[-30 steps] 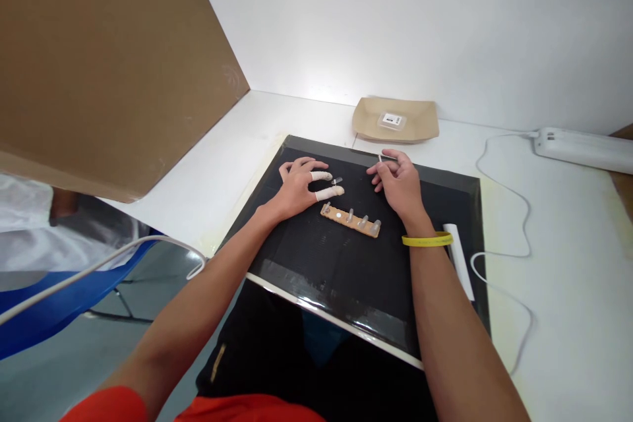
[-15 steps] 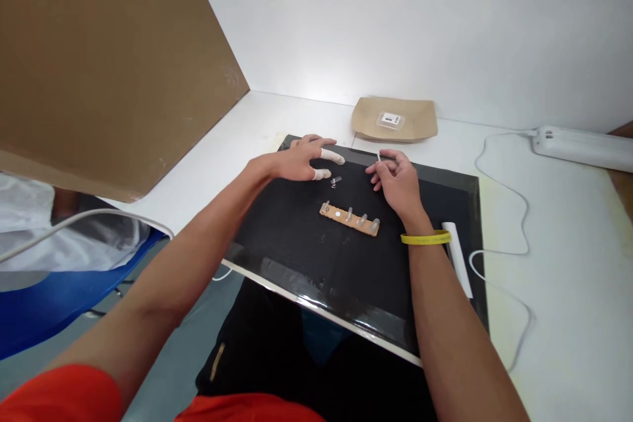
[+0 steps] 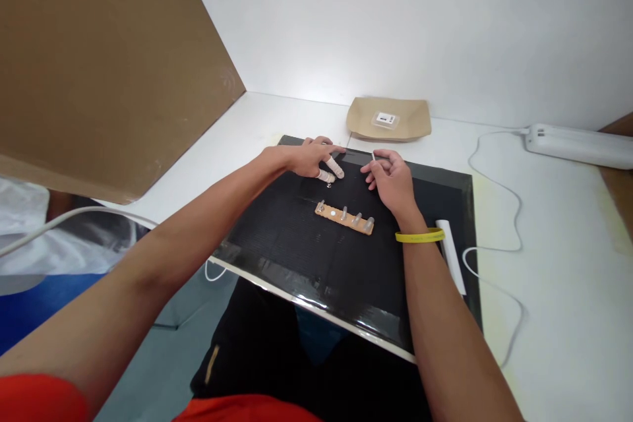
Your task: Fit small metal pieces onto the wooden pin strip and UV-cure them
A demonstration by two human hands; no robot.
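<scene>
My left hand (image 3: 316, 159), with pale covers on thumb and forefinger, is over the far part of the black mat (image 3: 297, 247). Its thumb and forefinger are pinched at a tiny shiny piece (image 3: 329, 185), mostly hidden beneath the fingertips. To the right, my right hand (image 3: 392, 181) holds a thin white stick (image 3: 373, 155) between thumb and fingers. Nearer me lies a tan strip (image 3: 339, 215) bearing a white dot and several clear pieces that stand up from it. Neither hand touches the strip.
A brown paper tray (image 3: 415, 120) holding a small labelled clear box (image 3: 386, 120) stands at the back. Right of the mat are a white cable (image 3: 519, 211) and a power strip (image 3: 583, 145). A white bar (image 3: 451, 257) lies beside my right forearm. Cardboard rises at left.
My left thumb and forefinger have closed over the small clear piece that lay in view on the mat. My right hand keeps the white stick, nearly unmoved. The view has shifted slightly.
</scene>
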